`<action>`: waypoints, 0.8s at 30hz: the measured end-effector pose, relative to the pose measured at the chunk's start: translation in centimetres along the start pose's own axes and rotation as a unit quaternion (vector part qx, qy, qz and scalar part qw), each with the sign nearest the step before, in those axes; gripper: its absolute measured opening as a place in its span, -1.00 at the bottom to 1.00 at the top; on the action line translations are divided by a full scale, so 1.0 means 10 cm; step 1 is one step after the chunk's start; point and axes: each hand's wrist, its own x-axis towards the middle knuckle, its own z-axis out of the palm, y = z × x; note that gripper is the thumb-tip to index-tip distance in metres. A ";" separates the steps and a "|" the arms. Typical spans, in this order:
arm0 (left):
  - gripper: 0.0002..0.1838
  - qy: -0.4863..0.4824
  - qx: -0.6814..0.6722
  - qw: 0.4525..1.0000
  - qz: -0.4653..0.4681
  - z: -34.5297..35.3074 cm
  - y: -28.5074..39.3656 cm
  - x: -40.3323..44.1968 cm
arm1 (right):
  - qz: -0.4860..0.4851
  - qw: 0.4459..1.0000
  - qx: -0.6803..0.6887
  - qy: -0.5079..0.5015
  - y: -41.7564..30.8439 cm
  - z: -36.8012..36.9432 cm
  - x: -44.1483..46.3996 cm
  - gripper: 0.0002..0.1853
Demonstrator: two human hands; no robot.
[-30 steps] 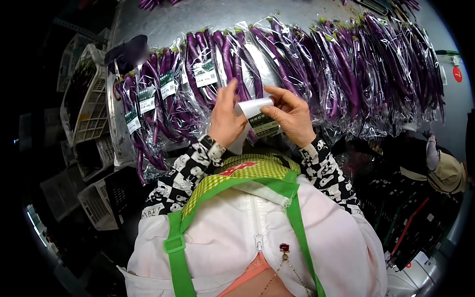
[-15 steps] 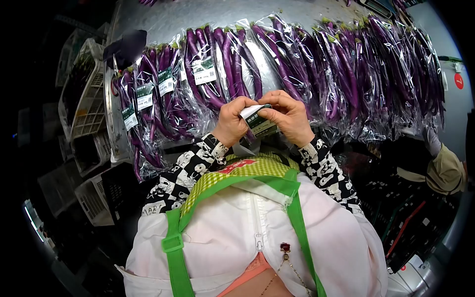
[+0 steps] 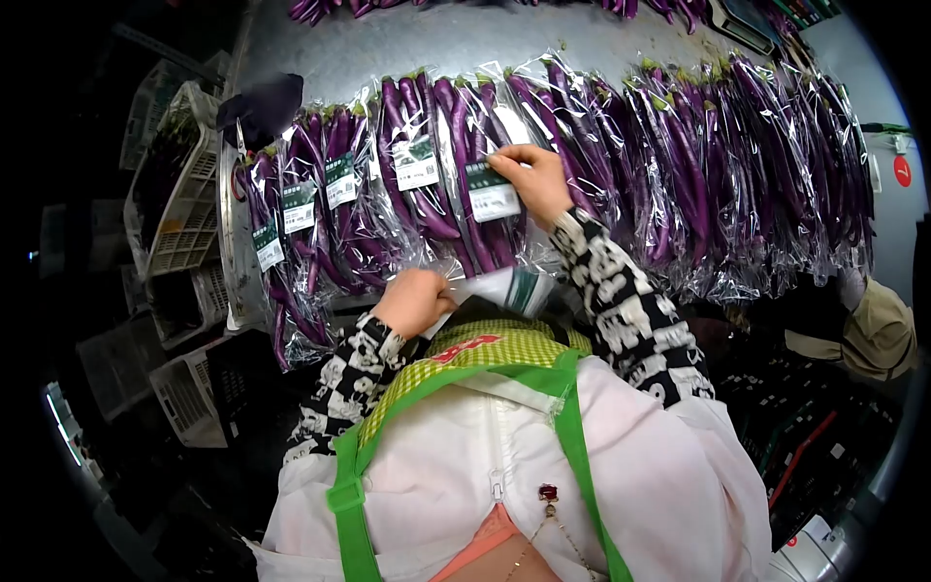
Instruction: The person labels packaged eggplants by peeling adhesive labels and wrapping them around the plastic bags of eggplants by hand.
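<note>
"Left hand (image 3: 412,303): what did it hold?"
"One label strip (image 3: 512,290), pinched, nearest the apron (image 3: 485,339)."
"Right hand (image 3: 538,184)?"
"Fingertips touched one label (image 3: 495,200); grip, could not tell. Label lay on bagged eggplants (image 3: 501,249), mid-row."

Glossy plastic bags (image 3: 669,175), smooth shiny eggplants (image 3: 460,131)

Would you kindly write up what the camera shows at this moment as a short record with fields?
Left hand: holds a white strip with a green band
Right hand: touches a green-and-white label on bagged eggplants
Other labels: four, on bags further left
Bags at right: clear wrap, no labels visible
Surface: metal table
Far edge: more eggplants
</note>
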 end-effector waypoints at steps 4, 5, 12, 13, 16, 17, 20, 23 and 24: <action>-0.89 0.195 -0.060 0.973 0.107 0.00 0.08 -0.11 | -0.064 0.908 -0.392 0.132 0.05 0.23 0.23 -0.20; -0.88 0.218 -0.124 0.959 0.131 -0.02 0.13 -0.13 | -0.063 0.911 -0.375 0.158 0.11 0.23 0.28 -0.14; -0.83 0.262 -0.223 0.913 0.218 -0.13 0.13 -0.11 | -0.231 0.743 -0.582 0.238 -0.31 -0.32 -0.31 -0.17; -0.84 0.268 -0.242 0.909 0.210 -0.11 0.11 -0.10 | -0.165 0.722 -0.609 0.283 -0.28 -0.46 -0.35 -0.21; -0.88 0.238 -0.263 0.897 0.265 -0.12 0.21 -0.01 | 0.061 0.773 -0.607 0.174 -0.04 -0.94 -0.20 -0.26; -0.87 0.230 -0.273 0.889 0.287 -0.09 0.26 0.03 | 0.037 0.787 -0.594 0.163 -0.02 -0.97 -0.17 -0.26; -0.80 0.203 -0.306 0.872 0.324 0.02 0.43 0.15 | 0.048 0.845 -0.524 0.096 -0.03 -1.03 0.04 -0.27; -0.79 0.269 -0.300 0.854 0.328 0.01 0.65 0.14 | 0.131 0.946 -0.292 0.049 -0.08 -1.18 0.24 -0.54; -0.79 0.271 -0.300 0.854 0.328 0.01 0.64 0.11 | 0.058 0.958 -0.264 0.100 -0.25 -1.07 0.17 -0.60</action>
